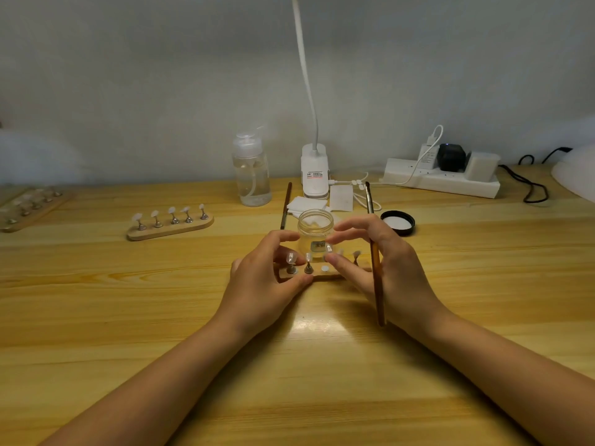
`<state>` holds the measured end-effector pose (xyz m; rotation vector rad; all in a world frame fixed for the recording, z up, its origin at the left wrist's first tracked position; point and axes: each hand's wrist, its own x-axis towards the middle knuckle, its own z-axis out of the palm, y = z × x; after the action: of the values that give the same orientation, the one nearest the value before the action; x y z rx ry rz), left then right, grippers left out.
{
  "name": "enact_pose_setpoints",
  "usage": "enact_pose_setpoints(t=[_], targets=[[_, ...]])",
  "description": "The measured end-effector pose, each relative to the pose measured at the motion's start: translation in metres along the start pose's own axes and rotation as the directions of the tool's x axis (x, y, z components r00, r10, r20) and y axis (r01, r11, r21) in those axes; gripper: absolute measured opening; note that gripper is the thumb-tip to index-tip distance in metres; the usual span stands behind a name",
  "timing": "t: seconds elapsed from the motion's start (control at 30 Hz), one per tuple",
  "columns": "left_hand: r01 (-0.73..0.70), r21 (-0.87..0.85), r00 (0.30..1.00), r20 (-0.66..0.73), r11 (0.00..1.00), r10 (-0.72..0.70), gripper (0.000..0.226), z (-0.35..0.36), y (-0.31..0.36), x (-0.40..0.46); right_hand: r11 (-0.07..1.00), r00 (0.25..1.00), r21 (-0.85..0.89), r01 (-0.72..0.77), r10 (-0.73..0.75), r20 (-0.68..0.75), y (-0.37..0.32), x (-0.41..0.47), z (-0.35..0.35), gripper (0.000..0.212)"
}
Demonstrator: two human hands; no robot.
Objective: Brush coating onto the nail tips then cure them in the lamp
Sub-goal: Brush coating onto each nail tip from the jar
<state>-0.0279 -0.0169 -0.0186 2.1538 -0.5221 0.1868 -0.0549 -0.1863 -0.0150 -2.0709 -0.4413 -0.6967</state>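
Pale wall behind a wood counter (96, 300); near half of it lies bare w/ only the forearms across it. Center: small wood nail stand (322, 275) w/ metal pegs, nail tips (291, 257) on them, one peg spot showing a white dot. Left hand (267, 278) grips stand's left end, thumb at front edge, fingers curled round the back. Right hand (383, 262) pinches a clear tip btwn thumb and index above stand's middle, and carries a brown brush (376, 278) tucked upright in its fingers. Open glass jar (315, 231) just behind stand, its black lid (398, 223) to the right. Second stand w/ 5 tips (170, 224) left, well apart; third one (30, 206) at far left edge. Pump bottle (251, 170), clip lamp base (315, 172), white wipes (306, 204), power strip (441, 177) along back edge. Curing lamp, if that's the white dome at right edge (576, 175), is mostly cut off.
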Motion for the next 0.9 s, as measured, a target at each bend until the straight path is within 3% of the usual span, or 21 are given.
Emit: enact_pose_setpoints(t=[0.23, 0.57, 0.9], targets=[[-0.026, -0.024, 1.0, 0.0, 0.999, 0.026, 0.044, 0.0011, 0.0019, 0.0025, 0.999, 0.999, -0.033, 0.013, -0.011, 0.043, -0.0025, -0.001, 0.0002, 0.044], [-0.06, -0.031, 0.998, -0.014, 0.998, 0.06, 0.04, -0.0003, -0.0008, 0.0, 0.998, 0.997, -0.062, 0.015, -0.01, 0.081, 0.0011, -0.0035, 0.0004, 0.038], [-0.069, -0.02, 0.997, -0.017, 0.997, 0.069, 0.04, 0.0007, -0.0034, 0.0015, 0.989, 1.0, -0.144, 0.008, -0.005, 0.027, 0.0009, -0.0045, -0.0042, 0.038]])
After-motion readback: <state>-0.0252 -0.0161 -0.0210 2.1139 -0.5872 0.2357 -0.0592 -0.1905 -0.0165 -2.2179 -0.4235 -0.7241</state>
